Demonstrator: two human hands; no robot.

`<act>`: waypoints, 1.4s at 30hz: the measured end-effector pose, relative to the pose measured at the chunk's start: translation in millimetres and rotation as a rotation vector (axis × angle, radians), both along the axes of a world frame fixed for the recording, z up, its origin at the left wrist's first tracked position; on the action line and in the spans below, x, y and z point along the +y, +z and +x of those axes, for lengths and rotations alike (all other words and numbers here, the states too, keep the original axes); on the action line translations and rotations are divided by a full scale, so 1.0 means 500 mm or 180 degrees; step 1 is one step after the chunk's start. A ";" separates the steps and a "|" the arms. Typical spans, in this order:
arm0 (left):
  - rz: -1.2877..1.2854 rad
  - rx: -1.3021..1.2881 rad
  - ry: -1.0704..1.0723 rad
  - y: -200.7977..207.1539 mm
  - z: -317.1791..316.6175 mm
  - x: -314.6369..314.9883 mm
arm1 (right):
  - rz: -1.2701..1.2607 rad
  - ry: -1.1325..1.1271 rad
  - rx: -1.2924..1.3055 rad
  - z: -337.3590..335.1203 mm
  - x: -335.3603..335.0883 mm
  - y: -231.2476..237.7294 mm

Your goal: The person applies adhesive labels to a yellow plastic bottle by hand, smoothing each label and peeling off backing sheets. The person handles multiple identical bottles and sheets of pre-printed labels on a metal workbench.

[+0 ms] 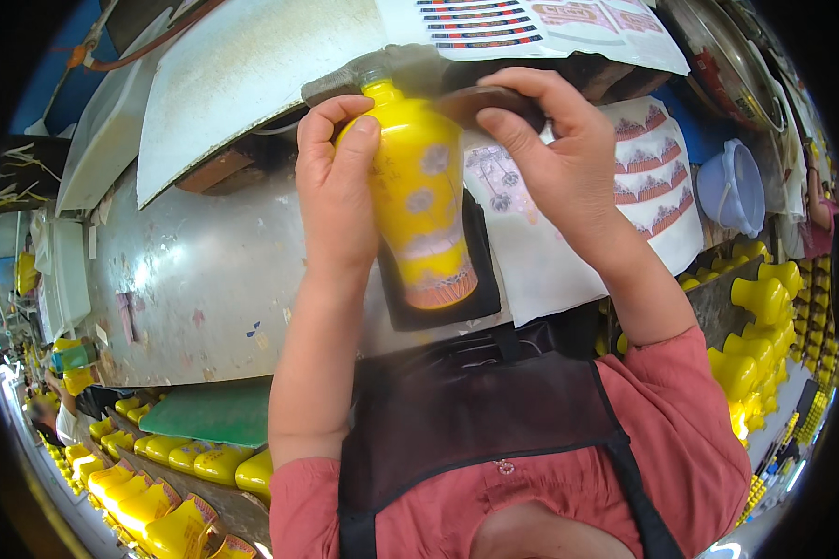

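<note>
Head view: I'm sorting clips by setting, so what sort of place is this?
Probably a ceramics decorating workshop. The left hand holds a yellow vase with flower patterns, printed decal sheets lie on the bench, and rows of plain yellow vases stand alongside.

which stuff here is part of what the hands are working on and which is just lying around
In use: yellow vase, held by left hand; dark pad in right hand; decal sheets.

Lying about: blue bowl, green mat, yellow vases in rows.
</note>
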State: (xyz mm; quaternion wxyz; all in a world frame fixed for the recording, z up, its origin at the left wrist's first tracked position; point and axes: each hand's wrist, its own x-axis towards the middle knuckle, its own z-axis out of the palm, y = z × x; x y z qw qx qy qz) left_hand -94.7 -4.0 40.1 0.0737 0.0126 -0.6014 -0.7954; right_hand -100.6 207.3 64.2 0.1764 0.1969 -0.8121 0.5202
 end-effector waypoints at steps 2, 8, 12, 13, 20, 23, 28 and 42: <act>0.0248 -0.0053 -0.0030 0.000 0.000 0.000 | 0.0257 0.0016 0.0279 0.023 0.004 -0.018; 0.0600 0.0029 -0.0012 -0.005 -0.003 -0.001 | 0.0854 0.1275 0.1549 0.116 -0.031 -0.054; 0.0603 0.0160 -0.0108 -0.017 0.001 0.003 | 0.0507 0.0444 0.0870 0.061 -0.036 -0.030; 0.0509 0.0083 -0.0035 -0.021 0.001 0.003 | 0.0170 0.0175 0.0500 0.040 -0.039 -0.027; 0.0266 0.0005 0.0092 -0.056 -0.015 -0.009 | 0.0412 0.1261 0.1332 0.105 -0.005 -0.054; 0.0445 -0.0097 0.0047 -0.059 -0.014 -0.008 | 0.0304 0.1457 0.1320 0.122 0.000 -0.077; 0.0866 -0.0403 -0.0133 -0.044 -0.008 -0.006 | -0.1224 0.0043 -0.0588 0.075 -0.019 -0.087; 0.1248 -0.0617 -0.0080 0.036 0.047 -0.038 | 0.0538 0.0387 0.1492 0.101 -0.048 -0.010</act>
